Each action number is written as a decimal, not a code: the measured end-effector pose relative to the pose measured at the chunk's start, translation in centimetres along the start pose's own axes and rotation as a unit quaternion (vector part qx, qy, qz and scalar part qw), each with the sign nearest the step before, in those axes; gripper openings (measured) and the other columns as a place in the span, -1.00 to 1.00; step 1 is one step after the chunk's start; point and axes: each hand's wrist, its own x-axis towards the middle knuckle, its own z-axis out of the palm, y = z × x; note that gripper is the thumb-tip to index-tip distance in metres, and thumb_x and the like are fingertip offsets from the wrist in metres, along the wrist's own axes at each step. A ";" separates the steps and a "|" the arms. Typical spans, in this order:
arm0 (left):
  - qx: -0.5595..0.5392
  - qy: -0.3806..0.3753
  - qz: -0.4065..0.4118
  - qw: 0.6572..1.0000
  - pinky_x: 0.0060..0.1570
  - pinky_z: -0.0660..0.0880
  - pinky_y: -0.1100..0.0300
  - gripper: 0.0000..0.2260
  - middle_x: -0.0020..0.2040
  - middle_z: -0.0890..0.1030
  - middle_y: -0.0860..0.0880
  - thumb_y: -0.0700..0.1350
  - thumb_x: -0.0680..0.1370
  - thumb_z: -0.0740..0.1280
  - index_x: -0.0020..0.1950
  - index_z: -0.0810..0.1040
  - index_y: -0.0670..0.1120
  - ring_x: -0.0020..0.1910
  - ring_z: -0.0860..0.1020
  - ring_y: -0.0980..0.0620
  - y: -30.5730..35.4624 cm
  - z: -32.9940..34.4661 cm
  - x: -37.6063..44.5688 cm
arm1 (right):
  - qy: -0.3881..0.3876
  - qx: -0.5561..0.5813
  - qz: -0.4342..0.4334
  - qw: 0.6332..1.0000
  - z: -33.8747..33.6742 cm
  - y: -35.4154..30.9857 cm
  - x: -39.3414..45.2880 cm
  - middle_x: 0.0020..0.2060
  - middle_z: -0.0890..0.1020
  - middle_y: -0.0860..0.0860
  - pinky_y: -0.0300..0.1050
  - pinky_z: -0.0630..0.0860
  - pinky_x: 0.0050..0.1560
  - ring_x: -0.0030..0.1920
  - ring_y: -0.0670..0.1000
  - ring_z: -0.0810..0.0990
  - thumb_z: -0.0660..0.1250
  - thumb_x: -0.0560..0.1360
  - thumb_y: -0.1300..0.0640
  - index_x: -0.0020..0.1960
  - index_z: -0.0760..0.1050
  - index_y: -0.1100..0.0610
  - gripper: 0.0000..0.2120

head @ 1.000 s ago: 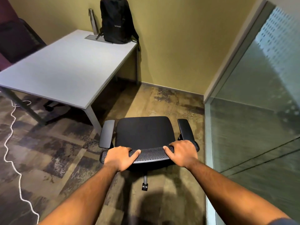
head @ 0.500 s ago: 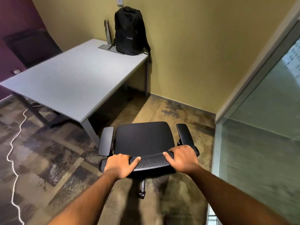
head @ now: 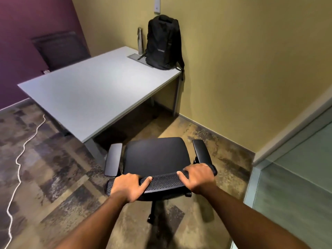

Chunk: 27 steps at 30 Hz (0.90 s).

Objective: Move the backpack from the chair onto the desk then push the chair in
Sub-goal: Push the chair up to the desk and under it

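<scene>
The black backpack (head: 163,43) stands upright at the far right corner of the grey desk (head: 93,92), leaning against the yellow wall. A black office chair (head: 156,155) with an empty seat stands on the floor just off the desk's near right corner. My left hand (head: 129,186) grips the left part of the chair's mesh backrest top. My right hand (head: 198,177) grips its right end. The chair's seat points toward the wall and the gap under the desk.
A metal bottle (head: 140,41) stands beside the backpack, behind a cable flap (head: 138,57) in the desk. A white cord (head: 18,162) snakes over the floor at left. A glass partition (head: 296,186) runs along the right. Another dark chair (head: 61,49) sits behind the desk.
The view has swung left and up, so the desk and backpack sit more central. Both hands keep their grip on the backrest; the chair has turned slightly toward the desk.
</scene>
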 end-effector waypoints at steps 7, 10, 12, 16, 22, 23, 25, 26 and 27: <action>0.018 0.003 -0.050 0.999 -0.18 0.51 0.04 -0.25 -0.13 0.71 -0.07 0.49 0.55 -0.16 -0.18 0.59 -0.04 -0.07 0.67 -0.16 2.7 -0.5 7.4 | 0.006 -0.006 -0.043 0.999 -0.4 5.5 8.5 -0.02 0.77 -0.01 0.02 0.50 0.15 0.06 0.09 0.70 0.00 0.60 -0.40 0.13 0.71 -0.02 -0.35; 0.014 0.010 -0.071 0.997 -0.14 0.53 0.02 -0.24 -0.08 0.72 -0.08 0.48 0.54 -0.16 -0.12 0.62 -0.03 -0.03 0.67 -0.17 4.0 -0.1 11.0 | 0.004 -0.003 -0.064 0.998 -0.3 8.3 12.4 -0.04 0.75 -0.04 0.01 0.50 0.09 0.02 0.05 0.69 -0.05 0.60 -0.40 0.11 0.70 -0.04 -0.34; 0.010 0.011 -0.086 0.996 -0.09 0.56 0.02 -0.23 -0.05 0.73 -0.07 0.49 0.54 -0.17 -0.07 0.64 -0.02 -0.01 0.68 -0.17 4.7 -0.2 13.2 | 0.004 -0.001 -0.077 0.997 -0.5 10.0 15.0 -0.03 0.75 -0.06 0.02 0.51 0.11 0.02 0.04 0.67 -0.06 0.60 -0.39 0.11 0.70 -0.05 -0.34; -0.001 0.016 -0.111 0.994 -0.07 0.56 0.02 -0.23 -0.04 0.73 -0.08 0.48 0.53 -0.17 -0.06 0.66 -0.01 0.01 0.68 -0.16 5.7 -1.1 18.0 | 0.004 -0.001 -0.108 0.994 -1.5 12.6 20.5 -0.04 0.74 -0.05 0.06 0.52 0.15 0.01 0.05 0.67 -0.11 0.59 -0.38 0.08 0.70 -0.03 -0.31; -0.011 0.014 -0.145 0.989 -0.07 0.56 0.02 -0.22 -0.02 0.73 -0.06 0.48 0.53 -0.19 -0.02 0.66 0.00 0.02 0.68 -0.15 6.5 -2.1 23.2 | 0.013 -0.001 -0.146 0.989 -1.9 15.3 27.0 -0.03 0.75 -0.06 0.04 0.53 0.12 0.01 0.05 0.68 -0.09 0.60 -0.37 0.09 0.71 -0.05 -0.33; -0.010 0.014 -0.152 0.988 -0.07 0.57 0.02 -0.22 -0.02 0.73 -0.06 0.49 0.52 -0.19 0.00 0.66 0.01 0.02 0.68 -0.15 6.6 -2.2 24.0 | 0.016 -0.002 -0.154 0.988 -1.8 15.7 28.2 -0.03 0.75 -0.07 0.04 0.53 0.11 0.00 0.04 0.68 -0.09 0.60 -0.38 0.09 0.71 -0.05 -0.33; -0.007 0.014 -0.167 0.986 -0.11 0.53 0.03 -0.22 -0.03 0.73 -0.05 0.49 0.53 -0.18 0.00 0.66 0.01 0.01 0.68 -0.14 7.0 -2.3 25.7 | 0.020 0.000 -0.167 0.986 -1.7 16.8 30.4 -0.04 0.76 -0.08 0.03 0.54 0.11 -0.01 0.02 0.68 -0.09 0.60 -0.39 0.09 0.71 -0.06 -0.33; -0.007 0.012 -0.175 0.984 -0.13 0.52 0.03 -0.22 -0.05 0.73 -0.05 0.49 0.53 -0.18 -0.02 0.66 0.00 -0.01 0.68 -0.14 7.3 -2.4 26.5 | 0.022 -0.001 -0.175 0.984 -1.6 17.4 31.6 -0.04 0.76 -0.09 0.02 0.54 0.10 -0.02 0.01 0.68 -0.08 0.60 -0.39 0.09 0.71 -0.07 -0.33; -0.007 0.010 -0.181 0.983 -0.15 0.51 0.03 -0.23 -0.07 0.72 -0.05 0.49 0.53 -0.18 -0.05 0.64 0.00 -0.03 0.68 -0.14 7.6 -2.6 27.3 | 0.026 -0.002 -0.182 0.983 -1.5 17.9 32.5 -0.05 0.76 -0.09 0.02 0.54 0.09 -0.03 0.01 0.69 -0.08 0.60 -0.39 0.09 0.71 -0.07 -0.34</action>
